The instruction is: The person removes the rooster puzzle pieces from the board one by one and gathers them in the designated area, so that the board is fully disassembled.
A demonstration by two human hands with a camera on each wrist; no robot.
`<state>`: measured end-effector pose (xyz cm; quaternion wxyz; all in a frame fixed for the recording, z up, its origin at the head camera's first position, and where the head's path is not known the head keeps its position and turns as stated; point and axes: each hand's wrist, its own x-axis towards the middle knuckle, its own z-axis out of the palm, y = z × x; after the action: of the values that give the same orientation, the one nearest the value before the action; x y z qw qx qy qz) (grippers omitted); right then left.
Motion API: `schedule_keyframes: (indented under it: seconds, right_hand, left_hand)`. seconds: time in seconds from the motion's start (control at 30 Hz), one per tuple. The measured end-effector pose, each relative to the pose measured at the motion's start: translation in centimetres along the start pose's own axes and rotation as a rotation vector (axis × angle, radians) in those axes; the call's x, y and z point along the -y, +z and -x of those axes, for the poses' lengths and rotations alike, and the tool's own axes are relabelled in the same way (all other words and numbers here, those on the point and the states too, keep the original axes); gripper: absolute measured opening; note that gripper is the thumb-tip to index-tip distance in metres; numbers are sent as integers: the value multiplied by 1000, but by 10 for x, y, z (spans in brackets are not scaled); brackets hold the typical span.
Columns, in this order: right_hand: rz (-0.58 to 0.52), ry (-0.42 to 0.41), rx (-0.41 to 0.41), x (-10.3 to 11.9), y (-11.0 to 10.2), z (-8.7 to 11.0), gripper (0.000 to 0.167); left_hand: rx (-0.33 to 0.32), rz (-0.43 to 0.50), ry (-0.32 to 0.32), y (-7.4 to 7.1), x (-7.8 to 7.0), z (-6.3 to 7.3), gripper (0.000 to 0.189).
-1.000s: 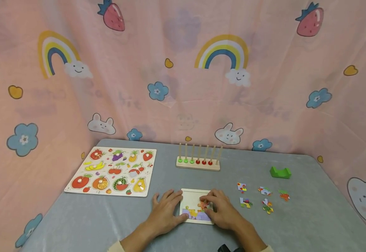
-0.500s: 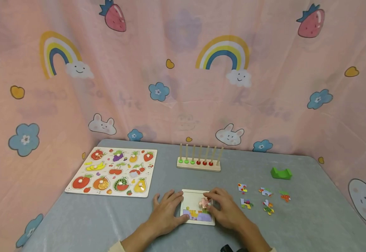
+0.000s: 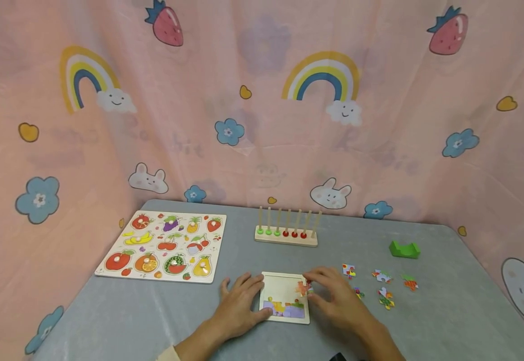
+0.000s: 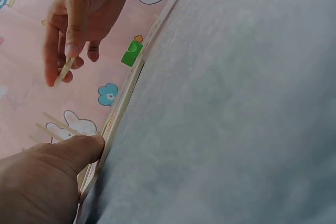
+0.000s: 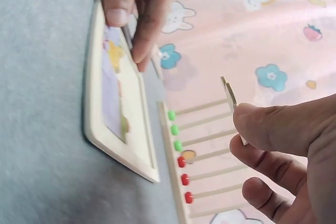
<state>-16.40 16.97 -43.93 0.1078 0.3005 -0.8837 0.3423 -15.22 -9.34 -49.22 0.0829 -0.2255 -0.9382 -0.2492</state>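
Note:
A square wooden puzzle frame lies flat, with joined pieces along its near side. My left hand holds the frame's left side, thumb at the near corner and fingers at the far one. Just above the frame's right edge, my right hand pinches an orange-red jigsaw piece between thumb and fingers. The right wrist view shows that piece edge-on and raised clear of the frame. In the left wrist view it is also seen edge-on.
Several loose jigsaw pieces lie right of the frame, one partly behind my right hand. A green block stands farther right. Behind is a wooden peg stand with green and red beads. A fruit knob puzzle board lies at left.
My right hand has lifted the jigsaw piece from over the joined ones and moved it right, to the frame's edge, turning it on the way. My left hand stays at the frame.

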Motion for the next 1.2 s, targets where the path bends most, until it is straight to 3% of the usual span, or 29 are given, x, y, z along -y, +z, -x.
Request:
schedule_keyframes:
  seconds: [0.23, 0.8, 0.93, 1.2]
  right_hand:
    - [21, -109, -102, -1, -15, 5, 41]
    - [8, -83, -186, -13, -52, 27, 55]
    - [1, -108, -208, -17, -61, 32, 57]
    - [3, -57, -242, -38, -73, 47, 57]
  left_hand:
    - [6, 3, -6, -1, 0, 0, 59]
    - [1, 2, 1, 3, 1, 0, 58]
    - [2, -3, 0, 3, 1, 0, 58]
    - [-3, 8, -2, 3, 1, 0, 58]
